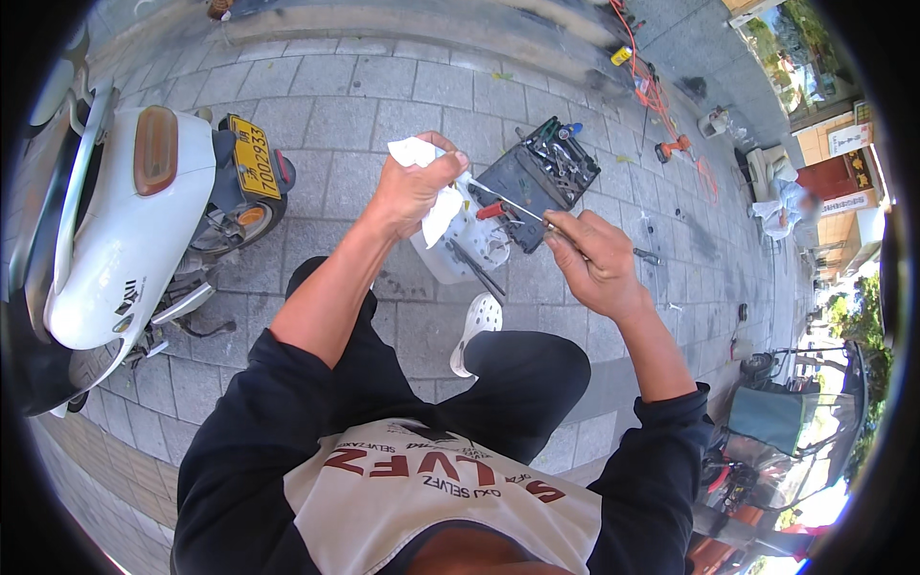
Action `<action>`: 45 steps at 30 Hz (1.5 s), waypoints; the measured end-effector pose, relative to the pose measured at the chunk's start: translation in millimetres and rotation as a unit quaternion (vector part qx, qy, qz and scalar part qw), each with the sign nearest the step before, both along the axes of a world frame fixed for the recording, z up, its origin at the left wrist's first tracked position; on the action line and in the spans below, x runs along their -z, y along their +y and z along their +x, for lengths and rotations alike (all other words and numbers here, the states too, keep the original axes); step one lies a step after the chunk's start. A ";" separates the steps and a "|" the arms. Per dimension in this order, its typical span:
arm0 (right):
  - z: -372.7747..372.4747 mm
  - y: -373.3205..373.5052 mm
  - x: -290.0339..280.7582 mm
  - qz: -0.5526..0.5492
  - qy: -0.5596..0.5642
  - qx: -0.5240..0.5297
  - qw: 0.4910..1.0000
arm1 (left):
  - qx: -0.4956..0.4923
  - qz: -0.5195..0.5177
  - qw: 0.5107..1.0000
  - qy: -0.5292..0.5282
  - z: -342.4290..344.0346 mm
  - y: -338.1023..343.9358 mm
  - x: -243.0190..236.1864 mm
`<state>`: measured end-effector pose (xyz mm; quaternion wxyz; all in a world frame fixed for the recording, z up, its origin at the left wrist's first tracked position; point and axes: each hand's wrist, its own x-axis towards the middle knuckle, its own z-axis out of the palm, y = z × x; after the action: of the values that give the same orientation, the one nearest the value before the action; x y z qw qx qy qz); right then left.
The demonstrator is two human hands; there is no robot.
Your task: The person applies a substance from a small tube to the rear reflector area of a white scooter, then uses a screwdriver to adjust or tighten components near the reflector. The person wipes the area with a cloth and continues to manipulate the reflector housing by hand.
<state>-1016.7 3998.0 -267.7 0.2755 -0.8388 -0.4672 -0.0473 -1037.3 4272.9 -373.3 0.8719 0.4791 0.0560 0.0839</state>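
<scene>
My left hand [414,185] is closed around a crumpled white cloth [427,177] held up in front of me. My right hand [594,257] grips one end of a thin metal rod [508,199] whose other end runs into the cloth in my left hand. Below the hands stands a cut white plastic container [452,251] with tools sticking out of it. Beside it lies an open black tool case [541,177] filled with several tools.
A white scooter [125,220] is parked at my left on the grey paving. My foot in a white perforated shoe [476,328] rests on the stones. An orange cable [656,91] and small parts lie at the upper right. Another scooter [795,402] stands at right.
</scene>
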 end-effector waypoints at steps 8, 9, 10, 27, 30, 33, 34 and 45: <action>-11.5 -0.8 19.0 0.093 0.227 0.106 0.964 | 0.006 -0.003 1.000 -0.004 1.3 -1.8 0.5; -9.3 -2.1 19.3 0.080 0.167 0.074 0.980 | 0.007 0.004 1.000 -0.002 1.4 -2.2 1.0; -7.3 -4.1 17.5 0.063 0.122 0.057 0.989 | 0.009 0.010 1.000 -0.001 1.4 -2.7 1.9; -7.5 1.1 -42.4 -0.128 0.031 0.064 0.989 | 0.219 0.150 0.963 -0.045 2.1 4.7 -15.3; -6.3 0.8 -48.2 -0.167 0.015 0.039 0.985 | 0.234 0.162 0.957 -0.054 -0.2 5.3 -17.8; -10.6 1.7 -48.1 -0.186 -0.005 0.017 0.982 | 0.220 0.234 0.944 -0.074 -3.1 3.9 -16.5; -12.5 2.0 -47.6 -0.196 -0.008 0.015 0.980 | 0.225 0.239 0.941 -0.082 -4.2 2.5 -14.9; -15.8 16.0 -43.0 -0.262 -0.041 0.023 0.964 | 0.259 0.245 0.928 -0.105 -7.6 -9.6 -9.7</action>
<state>-1032.5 4014.0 -224.6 0.0256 -0.8897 -0.4545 0.0363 -1044.9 4263.2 -363.6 0.7195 0.6644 -0.1838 -0.0836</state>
